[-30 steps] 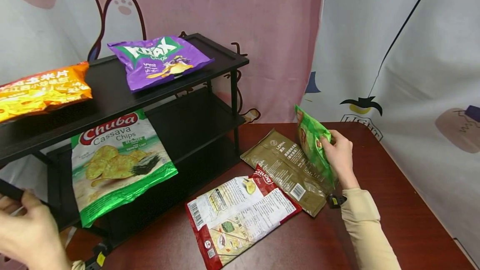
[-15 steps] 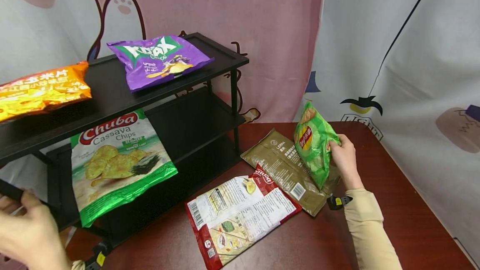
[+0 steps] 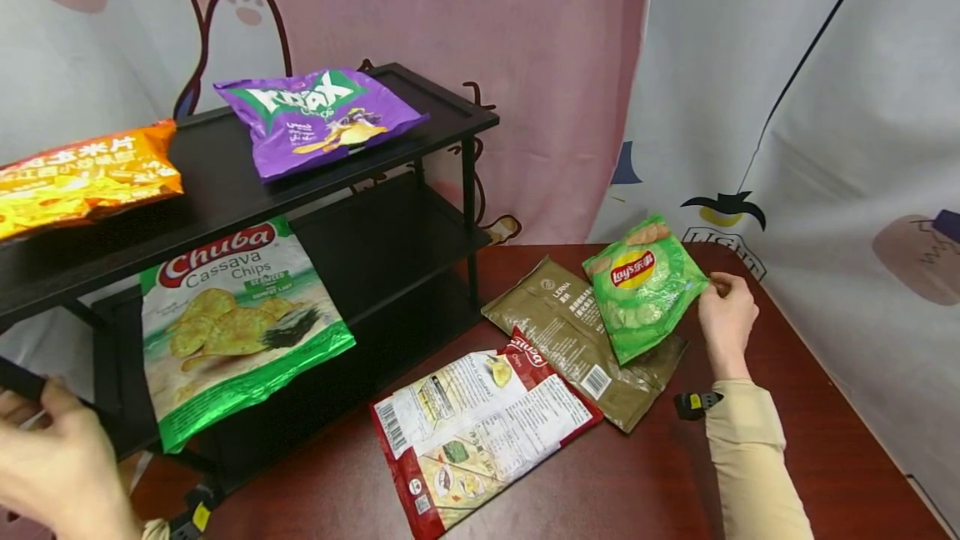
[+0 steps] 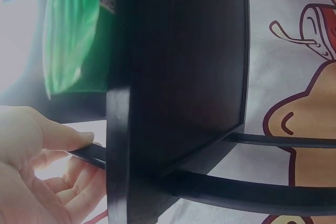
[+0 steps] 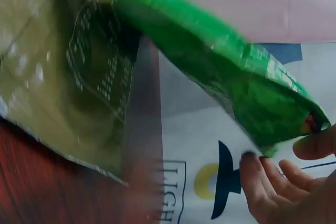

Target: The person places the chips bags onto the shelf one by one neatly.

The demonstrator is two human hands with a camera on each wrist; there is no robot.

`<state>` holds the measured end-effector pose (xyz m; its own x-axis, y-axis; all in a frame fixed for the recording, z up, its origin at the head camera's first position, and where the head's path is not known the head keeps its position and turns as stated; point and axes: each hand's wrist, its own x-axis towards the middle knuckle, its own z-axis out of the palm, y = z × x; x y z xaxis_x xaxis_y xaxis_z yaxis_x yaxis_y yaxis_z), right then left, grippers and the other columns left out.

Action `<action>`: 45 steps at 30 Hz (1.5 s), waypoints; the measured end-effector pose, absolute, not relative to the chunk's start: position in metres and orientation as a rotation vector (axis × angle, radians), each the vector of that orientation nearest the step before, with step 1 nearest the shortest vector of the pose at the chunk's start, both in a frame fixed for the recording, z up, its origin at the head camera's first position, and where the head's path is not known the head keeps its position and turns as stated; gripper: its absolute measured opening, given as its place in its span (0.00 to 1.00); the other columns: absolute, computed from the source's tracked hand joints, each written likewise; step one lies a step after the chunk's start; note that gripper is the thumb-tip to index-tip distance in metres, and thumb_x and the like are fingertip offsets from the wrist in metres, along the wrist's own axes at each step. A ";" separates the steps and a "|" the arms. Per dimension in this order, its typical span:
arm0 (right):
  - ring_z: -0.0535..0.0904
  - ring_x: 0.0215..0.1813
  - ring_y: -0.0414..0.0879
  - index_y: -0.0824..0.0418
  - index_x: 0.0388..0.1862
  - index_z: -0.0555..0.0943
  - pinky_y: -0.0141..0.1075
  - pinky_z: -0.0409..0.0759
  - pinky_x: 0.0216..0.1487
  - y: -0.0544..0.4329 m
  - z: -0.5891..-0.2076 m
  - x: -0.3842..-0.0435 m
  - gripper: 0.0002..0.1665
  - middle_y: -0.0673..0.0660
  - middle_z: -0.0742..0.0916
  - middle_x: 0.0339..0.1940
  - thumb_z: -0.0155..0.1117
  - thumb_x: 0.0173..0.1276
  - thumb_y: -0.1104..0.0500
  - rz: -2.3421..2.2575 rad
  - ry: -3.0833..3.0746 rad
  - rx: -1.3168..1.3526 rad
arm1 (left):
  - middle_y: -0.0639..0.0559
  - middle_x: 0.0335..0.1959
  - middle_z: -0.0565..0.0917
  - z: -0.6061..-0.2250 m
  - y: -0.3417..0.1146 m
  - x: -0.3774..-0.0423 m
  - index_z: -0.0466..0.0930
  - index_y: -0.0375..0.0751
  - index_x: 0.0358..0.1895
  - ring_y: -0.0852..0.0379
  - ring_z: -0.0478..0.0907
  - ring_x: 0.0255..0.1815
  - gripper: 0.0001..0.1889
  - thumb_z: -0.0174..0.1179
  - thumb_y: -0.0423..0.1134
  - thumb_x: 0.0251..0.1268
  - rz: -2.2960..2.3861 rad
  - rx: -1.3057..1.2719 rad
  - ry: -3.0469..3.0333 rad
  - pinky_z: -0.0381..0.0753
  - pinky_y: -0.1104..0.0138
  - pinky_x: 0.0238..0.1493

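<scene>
My right hand (image 3: 727,317) pinches a corner of a green Lay's chip bag (image 3: 643,294), its logo face turned up towards the head camera. In the right wrist view the green bag (image 5: 247,85) slants between thumb and fingers, over the brown LERNA bag (image 3: 562,315). At the far left, my left hand (image 3: 60,461) grips a black bar of the shelf rack (image 3: 442,219). The left wrist view shows the thumb on top of that bar (image 4: 90,154) and the fingers curled beneath it. A white and green Chuba cassava chip bag (image 3: 240,327) leans out of the middle shelf nearby.
A red and white Chuba bag (image 3: 480,432) lies back side up on the brown table (image 3: 615,490), touching the LERNA bag. On the top shelf sit an orange chip bag (image 3: 90,182) and a purple Krax bag (image 3: 318,119). A printed curtain (image 3: 555,90) hangs behind.
The green Lay's bag has turned from nearly edge-on to face up, and my right hand has shifted right and slightly down with it. The left hand stays on the rack.
</scene>
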<state>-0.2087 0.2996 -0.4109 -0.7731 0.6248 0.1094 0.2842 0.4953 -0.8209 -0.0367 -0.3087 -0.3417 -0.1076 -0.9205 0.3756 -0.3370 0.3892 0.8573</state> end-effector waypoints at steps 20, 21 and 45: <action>0.58 0.64 0.80 0.68 0.74 0.51 0.69 0.64 0.56 0.238 -0.455 -0.228 0.53 0.81 0.60 0.67 0.53 0.64 0.33 0.592 -3.265 -0.026 | 0.86 0.33 0.61 -0.339 -0.306 -0.037 0.72 0.61 0.58 0.91 0.56 0.34 0.18 0.50 0.50 0.66 -0.715 1.034 -1.663 0.65 0.82 0.52; 0.57 0.64 0.81 0.67 0.74 0.51 0.69 0.64 0.56 0.235 -0.457 -0.228 0.54 0.81 0.59 0.67 0.54 0.63 0.33 0.557 -3.306 -0.004 | 0.86 0.34 0.61 -0.338 -0.306 -0.037 0.72 0.61 0.58 0.91 0.56 0.33 0.18 0.50 0.49 0.66 -0.715 1.019 -1.666 0.64 0.84 0.50; 0.71 0.53 0.75 0.79 0.60 0.65 0.60 0.75 0.46 0.203 -0.472 -0.236 0.53 0.80 0.72 0.52 0.53 0.61 0.30 0.240 -3.291 -0.051 | 0.86 0.33 0.58 -0.339 -0.307 -0.035 0.71 0.62 0.59 0.92 0.54 0.34 0.18 0.48 0.50 0.67 -0.703 1.058 -1.671 0.64 0.81 0.54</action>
<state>-0.2361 0.2026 -0.4717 -0.9870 0.0190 -0.1596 0.0419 0.9890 -0.1418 -0.0350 -0.3074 -0.3393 -0.1219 -0.8930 0.4333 -0.3145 0.4488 0.8364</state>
